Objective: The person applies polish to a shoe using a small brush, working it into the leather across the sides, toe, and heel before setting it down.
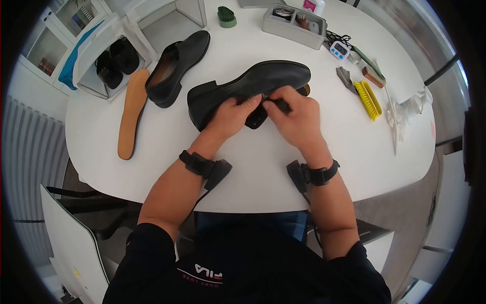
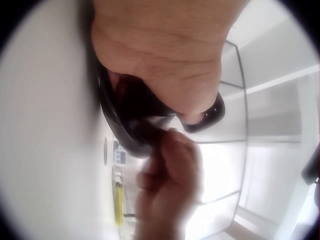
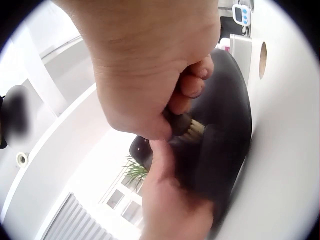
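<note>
A black leather shoe (image 1: 263, 76) lies tilted on its side on the white table, heel to the left and toe to the right. My left hand (image 1: 230, 116) grips it at the opening, thumb by the lace-hole flap (image 2: 214, 114); its other fingers are largely hidden by the shoe. Between the curled fingers of my right hand (image 1: 298, 119) is a small brush (image 3: 181, 125) with a dark handle and pale bristles. In the right wrist view the bristles meet the upper near a seam. A round tan piece (image 1: 306, 90) shows partly behind the right hand.
To the left are the other black shoe (image 1: 164, 88), a tan insole (image 1: 132, 116) and a white box (image 1: 83, 76) with dark shoes. A green brush (image 1: 227, 19) and grey case (image 1: 291, 35) stand behind; a timer (image 1: 339, 49) and yellow brush (image 1: 368, 100) lie right.
</note>
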A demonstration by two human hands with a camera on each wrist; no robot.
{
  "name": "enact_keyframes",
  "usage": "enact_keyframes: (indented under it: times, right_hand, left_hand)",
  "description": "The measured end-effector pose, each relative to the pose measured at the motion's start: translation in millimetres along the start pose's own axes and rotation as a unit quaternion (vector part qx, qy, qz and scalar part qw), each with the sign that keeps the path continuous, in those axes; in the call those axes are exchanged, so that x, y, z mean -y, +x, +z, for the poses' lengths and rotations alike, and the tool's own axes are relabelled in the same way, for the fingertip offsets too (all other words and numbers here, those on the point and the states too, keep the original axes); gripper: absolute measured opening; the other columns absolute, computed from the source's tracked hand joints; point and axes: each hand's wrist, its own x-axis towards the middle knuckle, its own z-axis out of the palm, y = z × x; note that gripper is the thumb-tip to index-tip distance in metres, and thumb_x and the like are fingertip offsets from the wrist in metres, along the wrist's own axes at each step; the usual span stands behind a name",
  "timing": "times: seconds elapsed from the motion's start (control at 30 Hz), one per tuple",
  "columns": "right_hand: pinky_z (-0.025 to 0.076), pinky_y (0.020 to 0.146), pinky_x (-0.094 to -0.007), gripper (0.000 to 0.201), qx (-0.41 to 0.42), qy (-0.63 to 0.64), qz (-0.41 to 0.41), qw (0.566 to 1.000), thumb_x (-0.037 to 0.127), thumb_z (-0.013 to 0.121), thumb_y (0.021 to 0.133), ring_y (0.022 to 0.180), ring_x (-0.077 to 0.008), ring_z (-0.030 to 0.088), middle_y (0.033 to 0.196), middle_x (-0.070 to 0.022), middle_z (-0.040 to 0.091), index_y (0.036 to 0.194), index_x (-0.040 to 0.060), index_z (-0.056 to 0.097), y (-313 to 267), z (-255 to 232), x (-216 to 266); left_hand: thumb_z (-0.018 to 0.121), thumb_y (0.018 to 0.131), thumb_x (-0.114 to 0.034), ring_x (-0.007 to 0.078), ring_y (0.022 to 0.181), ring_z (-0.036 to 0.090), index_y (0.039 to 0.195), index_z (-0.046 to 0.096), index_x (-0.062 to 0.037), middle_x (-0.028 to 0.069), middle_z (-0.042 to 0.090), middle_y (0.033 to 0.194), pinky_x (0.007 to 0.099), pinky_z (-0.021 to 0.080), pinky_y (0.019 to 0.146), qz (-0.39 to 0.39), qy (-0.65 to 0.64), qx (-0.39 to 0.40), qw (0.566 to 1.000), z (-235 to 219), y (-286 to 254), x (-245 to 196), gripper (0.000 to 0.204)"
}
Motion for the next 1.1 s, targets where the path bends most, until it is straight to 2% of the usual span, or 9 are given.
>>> enact_keyframes:
  times: [0.17,0.37,0.43,0.53,0.77,0.83,0.97,1.03,1.1]
  right_hand:
    - [0.053,0.059,-0.0419,0.019,0.037,-0.059,0.029,0.997,0.021,0.082,0.085,0.063,-0.0319,0.069,0.068,-0.0091,0.069,0.092,0.0105,0.068,-1,7,-5]
    - [0.055,0.063,-0.0460,0.016,0.187,-0.002,-0.085,0.979,0.020,0.080,0.083,0.067,-0.0342,0.071,0.070,-0.0101,0.071,0.090,0.0112,0.068,-13,12,16]
    - [0.055,0.063,-0.0466,0.013,0.230,-0.019,-0.099,0.968,0.020,0.079,0.083,0.068,-0.0345,0.071,0.071,-0.0098,0.071,0.088,0.0124,0.069,-14,12,17]
    - [0.056,0.065,-0.0453,0.016,0.174,-0.015,-0.018,0.984,0.021,0.080,0.083,0.068,-0.0343,0.071,0.073,-0.0094,0.072,0.090,0.0119,0.070,-5,2,7]
    - [0.057,0.067,-0.0405,0.021,-0.040,-0.093,0.107,0.989,0.025,0.081,0.089,0.073,-0.0310,0.074,0.081,-0.0107,0.077,0.102,0.0099,0.073,6,-5,-34]
    - [0.057,0.068,-0.0380,0.021,-0.090,-0.088,0.142,0.982,0.023,0.082,0.091,0.073,-0.0298,0.074,0.084,-0.0091,0.077,0.103,0.0086,0.073,7,-5,-30]
    - [0.057,0.068,-0.0354,0.021,-0.128,0.064,0.109,0.984,0.020,0.083,0.091,0.072,-0.0286,0.074,0.084,-0.0091,0.076,0.104,0.0075,0.073,1,4,-9]
    - [0.058,0.067,-0.0346,0.020,-0.054,0.080,-0.015,0.995,0.017,0.084,0.090,0.071,-0.0279,0.073,0.083,-0.0095,0.076,0.103,0.0072,0.073,-3,13,2]
    - [0.058,0.067,-0.0357,0.019,-0.040,0.086,-0.046,0.995,0.017,0.083,0.090,0.071,-0.0275,0.073,0.085,-0.0101,0.076,0.101,0.0064,0.072,-3,10,1]
  left_hand:
    - [0.062,0.110,-0.041,0.0110,0.113,0.060,0.132,0.070,-0.0008,0.0021,0.070,0.124,0.0283,0.049,0.100,0.070,-0.030,0.003,0.997,-4,7,8,0.047]
    - [0.060,0.111,-0.040,0.0110,0.112,0.060,0.133,0.070,-0.0011,0.0017,0.070,0.124,0.0282,0.050,0.101,0.067,0.003,-0.002,0.998,-5,6,8,0.046]
    - [0.059,0.112,-0.037,0.0119,0.115,0.060,0.135,0.069,-0.0009,0.0023,0.070,0.127,0.0286,0.049,0.104,-0.003,0.005,-0.010,1.000,-5,4,1,0.044]
    - [0.058,0.112,-0.036,0.0117,0.117,0.060,0.135,0.069,-0.0017,0.0030,0.069,0.128,0.0291,0.050,0.102,0.089,0.000,0.006,0.996,-5,7,8,0.043]
    - [0.059,0.112,-0.039,0.0136,0.122,0.060,0.138,0.066,0.0007,0.0050,0.068,0.133,0.0299,0.047,0.109,0.047,-0.031,-0.014,0.998,-1,6,-1,0.048]
    - [0.058,0.111,-0.040,0.0135,0.120,0.060,0.140,0.063,-0.0009,0.0029,0.063,0.135,0.0328,0.057,0.101,0.065,-0.052,-0.002,0.997,-5,10,0,0.049]
    - [0.059,0.111,-0.042,0.0133,0.119,0.060,0.139,0.064,-0.0007,0.0036,0.065,0.133,0.0315,0.054,0.103,0.018,-0.092,-0.015,0.995,-7,6,-1,0.050]
    - [0.058,0.112,-0.042,0.0135,0.119,0.059,0.138,0.066,-0.0003,0.0041,0.066,0.131,0.0301,0.050,0.105,0.059,-0.004,0.001,0.998,-8,8,7,0.050]
    - [0.057,0.112,-0.042,0.0140,0.120,0.058,0.138,0.066,-0.0001,0.0039,0.067,0.130,0.0297,0.046,0.108,0.069,-0.006,0.014,0.998,-8,9,10,0.050]
